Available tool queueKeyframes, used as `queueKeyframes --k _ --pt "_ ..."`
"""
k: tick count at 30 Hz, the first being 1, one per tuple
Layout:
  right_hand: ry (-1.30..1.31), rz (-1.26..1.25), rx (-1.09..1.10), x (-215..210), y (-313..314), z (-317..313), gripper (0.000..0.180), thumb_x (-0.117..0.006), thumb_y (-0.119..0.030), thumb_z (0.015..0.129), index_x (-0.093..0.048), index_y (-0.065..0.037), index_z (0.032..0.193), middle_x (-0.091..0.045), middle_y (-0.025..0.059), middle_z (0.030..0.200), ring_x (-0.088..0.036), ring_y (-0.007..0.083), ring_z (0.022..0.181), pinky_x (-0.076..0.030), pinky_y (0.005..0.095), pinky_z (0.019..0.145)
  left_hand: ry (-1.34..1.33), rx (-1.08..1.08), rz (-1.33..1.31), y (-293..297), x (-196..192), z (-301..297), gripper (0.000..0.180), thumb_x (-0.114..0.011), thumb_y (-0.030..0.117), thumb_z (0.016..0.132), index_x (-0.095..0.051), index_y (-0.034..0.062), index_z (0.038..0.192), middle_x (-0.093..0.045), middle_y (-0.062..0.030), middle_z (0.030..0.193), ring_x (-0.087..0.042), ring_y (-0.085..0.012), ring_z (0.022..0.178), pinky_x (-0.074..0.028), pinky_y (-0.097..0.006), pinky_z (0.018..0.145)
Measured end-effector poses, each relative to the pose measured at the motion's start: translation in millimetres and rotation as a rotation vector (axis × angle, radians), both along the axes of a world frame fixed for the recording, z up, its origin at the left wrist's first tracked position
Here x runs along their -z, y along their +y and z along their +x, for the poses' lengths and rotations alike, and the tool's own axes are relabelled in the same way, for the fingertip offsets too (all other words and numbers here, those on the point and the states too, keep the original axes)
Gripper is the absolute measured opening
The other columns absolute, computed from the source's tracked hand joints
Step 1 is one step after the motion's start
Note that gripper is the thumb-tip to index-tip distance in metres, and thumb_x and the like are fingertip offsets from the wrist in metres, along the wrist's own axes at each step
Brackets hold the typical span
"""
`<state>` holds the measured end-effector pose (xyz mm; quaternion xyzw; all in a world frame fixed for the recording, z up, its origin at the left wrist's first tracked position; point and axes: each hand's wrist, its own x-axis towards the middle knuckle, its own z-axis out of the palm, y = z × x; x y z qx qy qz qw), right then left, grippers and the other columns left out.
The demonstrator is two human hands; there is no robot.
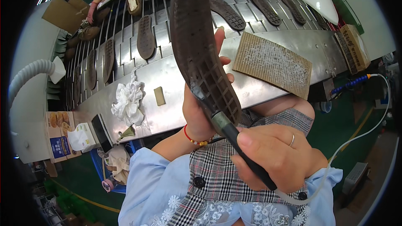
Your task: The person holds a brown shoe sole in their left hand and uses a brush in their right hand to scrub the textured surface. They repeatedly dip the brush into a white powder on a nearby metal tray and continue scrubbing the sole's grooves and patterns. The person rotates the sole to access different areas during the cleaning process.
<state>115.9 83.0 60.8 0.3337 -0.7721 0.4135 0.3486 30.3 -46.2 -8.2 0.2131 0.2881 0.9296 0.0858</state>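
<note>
A long dark brown shoe sole (192,37) with a grid of square recesses at its near end is held up, tilted, in front of me. My left hand (197,117) grips it from behind, its fingertips showing past the right edge. In my right hand (274,152) is a dark brush pen (228,129), with a clear tube (389,96) running from its back end. The pen's tip meets the sole's left edge beside the grid, where a wet, whitish patch shows. Part of my left palm is hidden behind the sole.
A slatted metal conveyor (167,29) carries several soles and shoes. On the metal ledge lie a speckled corrugated cardboard sheet (272,65), a small tan block (159,96) and a crumpled white cloth (130,102). A co-worker's pink-gloved hand (91,13) is at the far left.
</note>
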Motion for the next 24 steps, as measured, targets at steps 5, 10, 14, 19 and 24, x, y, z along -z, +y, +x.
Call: queueKeyframes --k 5,10,14,19,24 --pt "-0.027 -0.012 -0.038 0.4 0.9 0.1 0.032 -0.076 0.000 0.071 -0.062 0.014 0.096 -0.067 0.0184 0.081 -0.068 0.0257 0.068 -0.059 0.0299 0.059 0.028 -0.051 -0.015 -3.7 3.7 -4.1 0.055 -0.035 0.034 0.101 -0.026 0.0082 0.150 -0.015 -0.0151 0.158 -0.047 -0.0139 0.116 -0.050 -0.026 0.089" --pt "-0.118 -0.024 -0.064 1.1 5.0 1.6 0.033 -0.075 0.001 0.070 -0.062 0.013 0.097 -0.067 0.0188 0.083 -0.068 0.0269 0.069 -0.058 0.0309 0.058 0.041 -0.074 0.024 -7.8 0.5 -6.6 0.056 -0.036 0.033 0.101 -0.026 0.0067 0.149 -0.015 -0.0165 0.158 -0.049 -0.0151 0.115 -0.051 -0.027 0.088" --pt "-0.212 -0.073 -0.160 2.9 10.2 4.5 0.036 -0.076 0.000 0.070 -0.062 0.011 0.101 -0.068 0.0176 0.086 -0.068 0.0267 0.068 -0.056 0.0314 0.057 0.044 0.037 0.139 -17.3 3.7 -13.2 0.060 -0.048 0.032 0.099 -0.024 0.0129 0.150 -0.012 -0.0123 0.158 -0.049 -0.0222 0.123 -0.051 -0.043 0.098" --pt "-0.312 -0.092 -0.146 2.2 16.2 3.0 0.038 -0.076 -0.001 0.070 -0.062 0.006 0.104 -0.068 0.0150 0.085 -0.067 0.0261 0.067 -0.054 0.0313 0.057 0.070 0.041 0.195 -20.3 -0.7 -16.2 0.057 -0.046 0.032 0.100 -0.026 0.0127 0.150 -0.010 -0.0129 0.159 -0.049 -0.0236 0.123 -0.050 -0.043 0.098" --pt "-0.340 -0.123 -0.152 2.0 19.0 0.1 0.038 -0.076 0.000 0.070 -0.064 0.003 0.105 -0.068 0.0126 0.081 -0.067 0.0243 0.065 -0.053 0.0290 0.057 0.105 0.032 0.215 -25.3 -1.7 -20.1 0.056 -0.046 0.032 0.099 -0.030 0.0136 0.149 -0.011 -0.0146 0.159 -0.048 -0.0250 0.123 -0.049 -0.043 0.096"
